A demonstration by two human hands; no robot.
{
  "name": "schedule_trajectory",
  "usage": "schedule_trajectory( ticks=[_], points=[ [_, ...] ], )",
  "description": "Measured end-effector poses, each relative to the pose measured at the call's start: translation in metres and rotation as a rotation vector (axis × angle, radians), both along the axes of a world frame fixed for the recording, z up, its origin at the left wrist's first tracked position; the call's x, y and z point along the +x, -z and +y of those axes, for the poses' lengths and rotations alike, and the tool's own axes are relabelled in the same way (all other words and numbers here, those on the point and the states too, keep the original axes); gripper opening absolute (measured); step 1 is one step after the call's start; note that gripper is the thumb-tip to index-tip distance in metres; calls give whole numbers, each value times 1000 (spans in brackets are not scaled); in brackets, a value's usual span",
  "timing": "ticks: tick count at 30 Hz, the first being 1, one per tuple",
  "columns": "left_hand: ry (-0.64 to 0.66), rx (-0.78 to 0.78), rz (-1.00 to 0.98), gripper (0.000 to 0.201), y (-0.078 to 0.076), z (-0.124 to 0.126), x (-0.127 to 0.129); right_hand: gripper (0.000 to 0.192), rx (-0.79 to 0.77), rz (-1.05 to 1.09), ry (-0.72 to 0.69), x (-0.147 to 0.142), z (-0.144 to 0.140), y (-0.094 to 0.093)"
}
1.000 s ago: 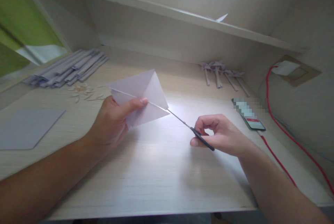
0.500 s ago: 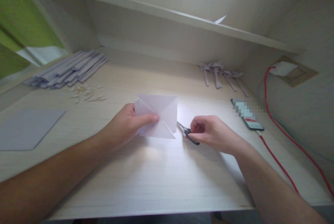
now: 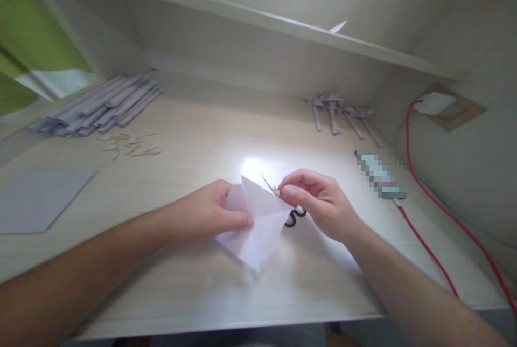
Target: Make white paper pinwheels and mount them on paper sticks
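Left hand (image 3: pixel 210 212): fingers closed on the folded white paper (image 3: pixel 256 223), pinched at its left side
Paper: held low over the tabletop (image 3: pixel 194 282), near the middle of the front edge
Right hand (image 3: pixel 319 201): fingers curled around the scissors (image 3: pixel 288 212), black handles seen under the palm, blade tip at the paper's top edge
Far left corner: stack of paper strips (image 3: pixel 97 107)
Right edge: phone (image 3: pixel 379 174), red cable (image 3: pixel 428 252)

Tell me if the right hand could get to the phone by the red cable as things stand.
Probably yes. The phone lies on bare desk just right of the right hand, nothing between them. But that hand holds the scissors against the folded paper.
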State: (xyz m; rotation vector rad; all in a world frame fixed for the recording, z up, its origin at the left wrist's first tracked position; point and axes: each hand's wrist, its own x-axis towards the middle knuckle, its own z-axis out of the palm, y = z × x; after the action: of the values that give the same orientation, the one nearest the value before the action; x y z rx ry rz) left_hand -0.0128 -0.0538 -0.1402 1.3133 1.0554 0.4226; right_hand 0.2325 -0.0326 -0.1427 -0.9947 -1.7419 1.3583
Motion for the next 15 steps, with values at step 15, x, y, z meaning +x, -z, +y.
schedule_trajectory(
  ticks=[15],
  points=[
    [-417, 126, -297, 27, 7, 9, -4, 23, -15, -118, 40, -2, -5, 7]
  ],
)
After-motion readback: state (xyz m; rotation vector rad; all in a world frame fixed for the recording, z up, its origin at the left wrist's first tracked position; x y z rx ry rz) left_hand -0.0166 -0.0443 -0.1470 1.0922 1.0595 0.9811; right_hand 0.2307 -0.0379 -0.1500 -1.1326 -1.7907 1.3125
